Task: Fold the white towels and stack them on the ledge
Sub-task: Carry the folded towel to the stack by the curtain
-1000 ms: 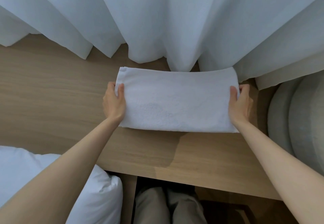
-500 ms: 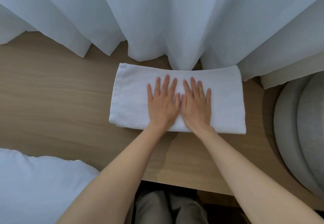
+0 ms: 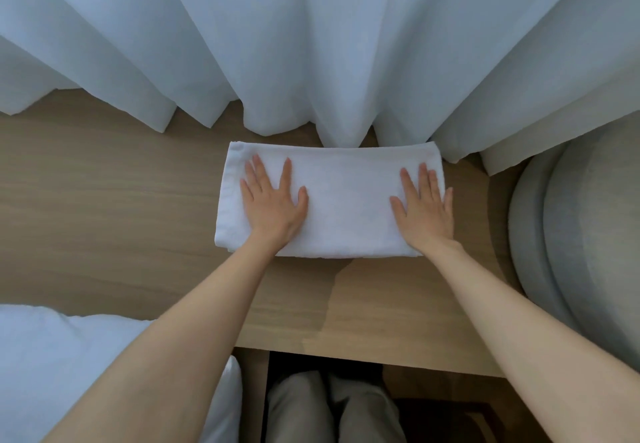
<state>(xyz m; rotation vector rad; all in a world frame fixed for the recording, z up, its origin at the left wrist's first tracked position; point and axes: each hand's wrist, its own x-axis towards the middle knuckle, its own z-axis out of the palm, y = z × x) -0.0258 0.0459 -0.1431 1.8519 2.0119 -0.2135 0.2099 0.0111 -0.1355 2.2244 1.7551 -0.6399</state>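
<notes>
One white towel (image 3: 346,200), already folded into a thick oblong, lies flat on the wooden ledge (image 3: 104,217), its long side running across our view and its far edge meeting the hem of the curtain (image 3: 311,44). We press both palms down on it, fingers straight and spread, gripping nothing: our left hand (image 3: 273,203) rests near the towel's left end, our right hand (image 3: 424,210) near its right end, the two well apart with bare terry between them. We judge that the spread is deliberate, since weight at both ends flattens the layers and sets the creases so that the bundle does not spring open, and a level top is what the next towel will need. It sits toward the back of the ledge, leaving bare wood in front, room, as we read it, for folding another. No second folded towel shows on the ledge, so we take this one as the base of the stack. To our right a grey cushion (image 3: 571,234) rounds up at the end of the ledge, near the towel but apart from it; at lower left white bedding (image 3: 69,373) bulges into view, and whether more towels lie there we cannot tell.
</notes>
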